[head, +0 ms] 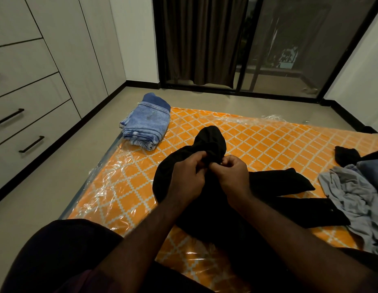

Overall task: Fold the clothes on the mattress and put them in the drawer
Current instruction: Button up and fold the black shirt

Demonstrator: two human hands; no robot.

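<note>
A black garment lies bunched in the middle of the orange patterned mattress, which is wrapped in clear plastic. My left hand and my right hand meet over it, both pinching a raised fold of the black cloth between fingers and thumb. Its dark legs or sleeves trail off to the right. Folded blue jeans are stacked at the mattress's far left corner. A loose pile with a grey garment and dark pieces sits at the right edge.
White drawers with black handles line the left wall, all closed. Bare floor runs between them and the mattress. A dark curtain and glass sliding door stand at the far end. My knee fills the lower left.
</note>
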